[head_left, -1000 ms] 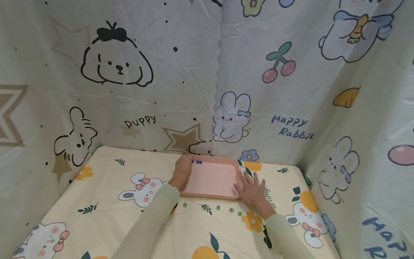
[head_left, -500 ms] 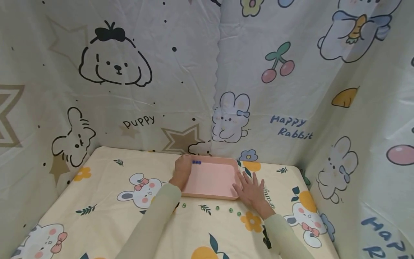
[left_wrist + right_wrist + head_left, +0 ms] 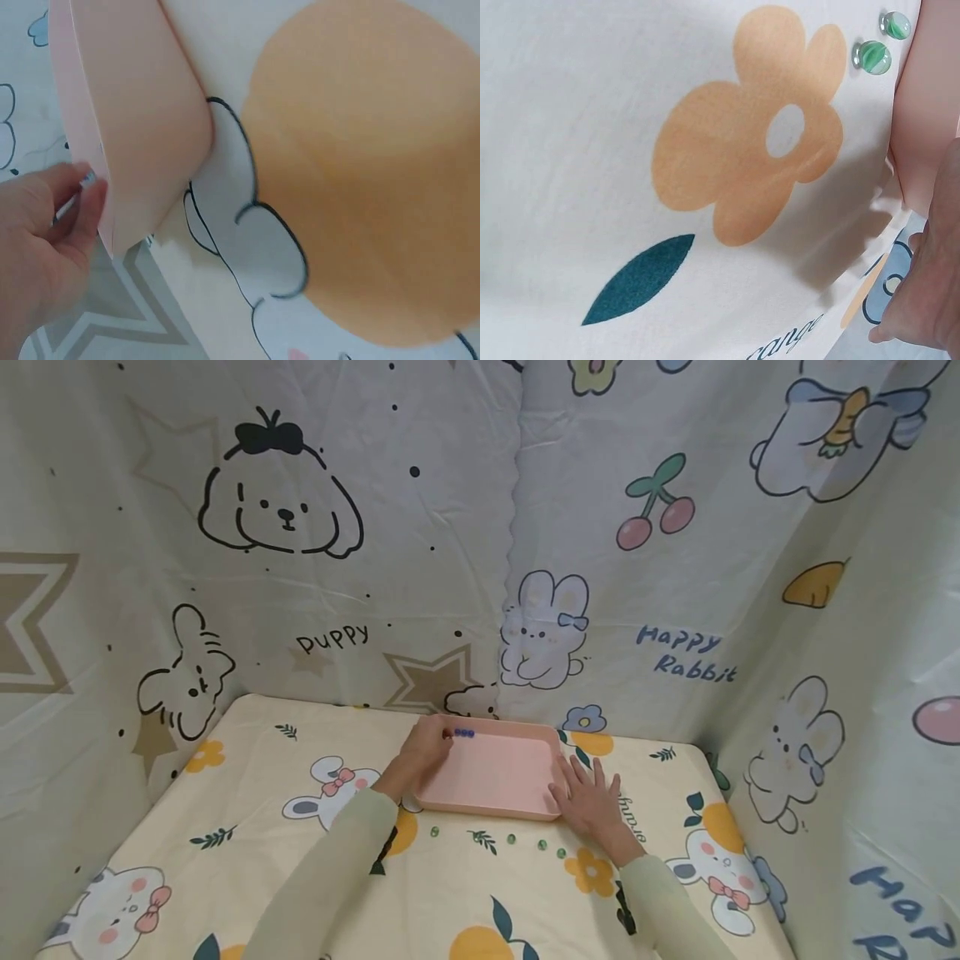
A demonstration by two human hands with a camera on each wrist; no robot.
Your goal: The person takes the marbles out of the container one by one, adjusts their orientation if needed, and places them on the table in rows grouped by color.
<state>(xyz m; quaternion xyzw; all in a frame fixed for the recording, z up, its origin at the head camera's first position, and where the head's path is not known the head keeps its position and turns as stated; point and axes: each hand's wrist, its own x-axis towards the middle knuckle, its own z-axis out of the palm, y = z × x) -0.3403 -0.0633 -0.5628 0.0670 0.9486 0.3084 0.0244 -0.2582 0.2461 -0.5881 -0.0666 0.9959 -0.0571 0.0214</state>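
Note:
A shallow pink tray (image 3: 495, 777) lies near the back edge of the cloth-covered table. My left hand (image 3: 427, 745) is at its back left corner, thumb and finger pinching a small glassy marble (image 3: 88, 178) by the rim. Just right of those fingertips, a short row of blue marbles (image 3: 464, 733) sits along the tray's back wall. My right hand (image 3: 588, 797) has its fingers spread and rests beside the tray's right side, fingertips at the rim.
Several green-swirled glass marbles (image 3: 874, 58) lie loose on the printed cloth (image 3: 360, 893) in front of the tray. A patterned curtain (image 3: 420, 568) rises close behind the tray and along both sides.
My left hand has turned at the tray's corner, its fingertips now showing over the inside near the blue marbles. The blue marbles now sit close together. My right hand stays in place.

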